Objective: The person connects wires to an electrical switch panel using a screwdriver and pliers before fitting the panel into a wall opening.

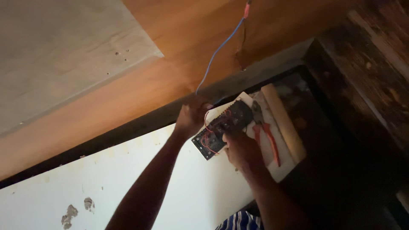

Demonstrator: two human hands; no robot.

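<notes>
My left hand (191, 116) is raised near the ceiling, fingers closed around a thin blue wire (219, 49) that runs up to a red-tipped end at the top. My right hand (241, 148) grips the lower edge of a black switch board (222, 127), whose back shows looped red wires. Red-handled pliers (265, 130) lie on the white plate just right of the board, with a pale wooden handle (283, 123) beside them.
An orange-brown wooden ceiling (170, 38) and a grey panel (64, 51) are overhead. A white wall (128, 187) with chipped paint spots lies below. Dark wooden framing (366, 76) fills the right side. Striped blue cloth (240, 221) shows at the bottom.
</notes>
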